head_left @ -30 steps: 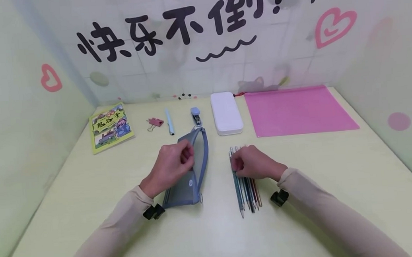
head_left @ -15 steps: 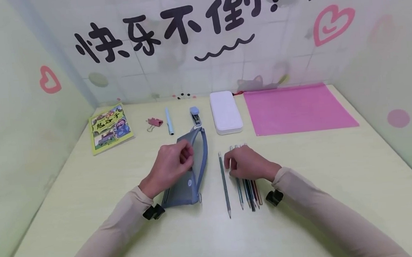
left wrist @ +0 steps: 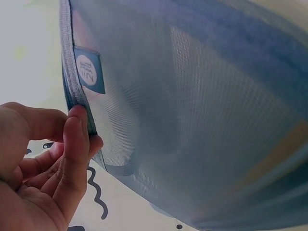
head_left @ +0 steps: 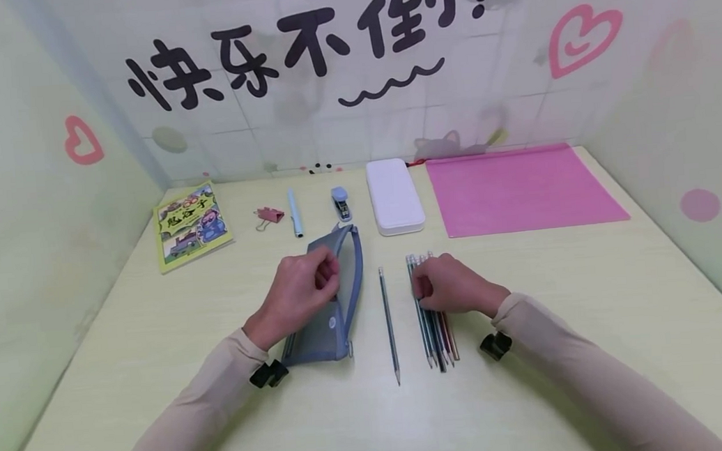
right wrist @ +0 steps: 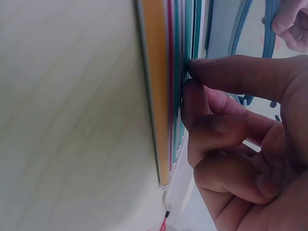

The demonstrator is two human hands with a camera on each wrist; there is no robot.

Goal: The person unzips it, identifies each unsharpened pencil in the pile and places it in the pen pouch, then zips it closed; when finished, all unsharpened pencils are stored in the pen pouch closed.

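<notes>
My left hand [head_left: 296, 293] pinches the upper edge of a blue-grey mesh pencil case [head_left: 315, 337], whose zip opening gapes to the right. In the left wrist view, thumb and fingertips grip its trim below a small label [left wrist: 88, 70]; coloured streaks show through the mesh. To the right of the case, a single pencil [head_left: 390, 328] lies apart, tip toward me. My right hand [head_left: 456, 285] is over a row of several pencils [head_left: 438, 346], thumb and index fingertip pinching a green one at its left side. A yellow pencil [right wrist: 156, 72] lies at the row's other edge.
Along the back stand a comic-style booklet [head_left: 193, 227], a pink binder clip [head_left: 270, 215], a light blue pen [head_left: 295, 212], a small blue stapler [head_left: 341, 204], a white case [head_left: 394, 196] and a pink sheet-like folder [head_left: 522, 193]. Walls enclose the table on three sides.
My right hand set one pencil down left of the row, let go, then moved back right to the row. The left hand keeps its grip on the pencil case.
</notes>
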